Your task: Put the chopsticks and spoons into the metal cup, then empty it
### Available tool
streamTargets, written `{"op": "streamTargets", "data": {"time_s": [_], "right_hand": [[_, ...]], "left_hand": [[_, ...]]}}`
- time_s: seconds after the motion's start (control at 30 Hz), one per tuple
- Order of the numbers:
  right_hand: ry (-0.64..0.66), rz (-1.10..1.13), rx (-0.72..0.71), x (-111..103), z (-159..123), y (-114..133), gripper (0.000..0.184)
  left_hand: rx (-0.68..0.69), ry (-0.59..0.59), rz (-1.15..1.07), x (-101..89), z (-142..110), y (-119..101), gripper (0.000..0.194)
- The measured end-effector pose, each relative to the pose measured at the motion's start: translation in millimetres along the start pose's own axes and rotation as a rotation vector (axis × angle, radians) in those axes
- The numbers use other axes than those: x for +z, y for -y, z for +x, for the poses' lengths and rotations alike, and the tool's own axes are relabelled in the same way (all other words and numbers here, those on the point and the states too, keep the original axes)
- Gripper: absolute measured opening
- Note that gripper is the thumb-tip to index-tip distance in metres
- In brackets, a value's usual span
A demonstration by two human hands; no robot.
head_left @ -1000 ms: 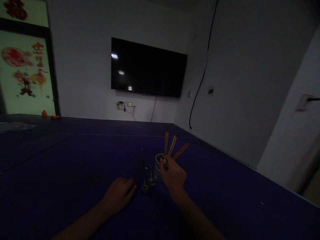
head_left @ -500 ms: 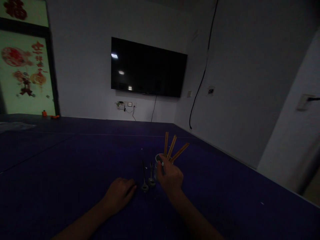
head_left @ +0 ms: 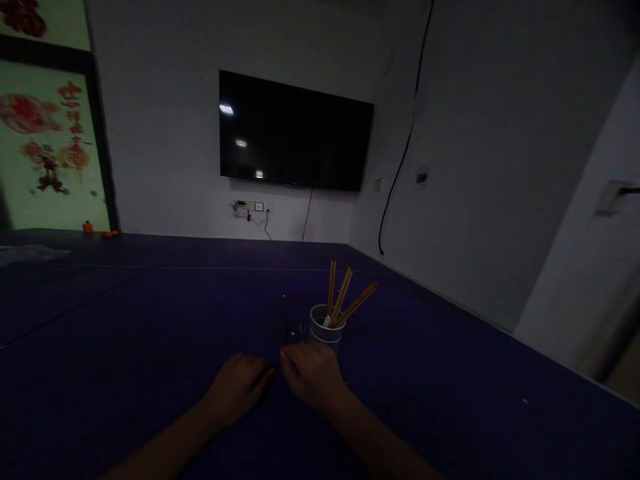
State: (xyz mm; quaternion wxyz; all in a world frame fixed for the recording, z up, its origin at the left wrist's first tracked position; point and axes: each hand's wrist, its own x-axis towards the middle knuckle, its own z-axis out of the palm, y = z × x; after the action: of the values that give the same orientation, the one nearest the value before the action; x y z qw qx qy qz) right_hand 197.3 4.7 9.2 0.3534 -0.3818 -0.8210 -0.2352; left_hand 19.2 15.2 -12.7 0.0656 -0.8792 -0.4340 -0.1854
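My right hand lies over the near ends of two spoons, its fingers curled and pressed together, and whether they grip a spoon is hidden. Past the knuckles only the spoons' thin handles show, the left spoon and the right spoon. Just behind this hand stands a grey metal cup, upright. Several wooden chopsticks lean in it, fanned to the right, with a small white piece beside them. My left hand rests on the purple surface left of the spoons, thumb apart from the fingers, holding nothing.
The broad purple surface runs back to the walls. A crumpled clear plastic sheet lies far left, and small orange objects sit by the door. A black cable hangs down the right wall. A television hangs at the back.
My right hand has moved from the cup's rim down and left onto the spoons, now covering their bowls. The cup's rim has come into sight. My left hand has stayed put.
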Motion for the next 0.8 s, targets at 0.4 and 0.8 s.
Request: {"op": "streamTargets", "data": {"time_s": [0.4,0.8], "right_hand": [[0.197,0.025,0.071,1.4,-1.6,12.1,0.028],[0.362,0.043,0.041,2.4,-1.8,17.3,0.032]], "left_hand": [[0.012,-0.003,-0.024,0.8,-0.5,1.4,0.032],[-0.019,0.045,-0.023,0.4,-0.4,2.6,0.027]]}}
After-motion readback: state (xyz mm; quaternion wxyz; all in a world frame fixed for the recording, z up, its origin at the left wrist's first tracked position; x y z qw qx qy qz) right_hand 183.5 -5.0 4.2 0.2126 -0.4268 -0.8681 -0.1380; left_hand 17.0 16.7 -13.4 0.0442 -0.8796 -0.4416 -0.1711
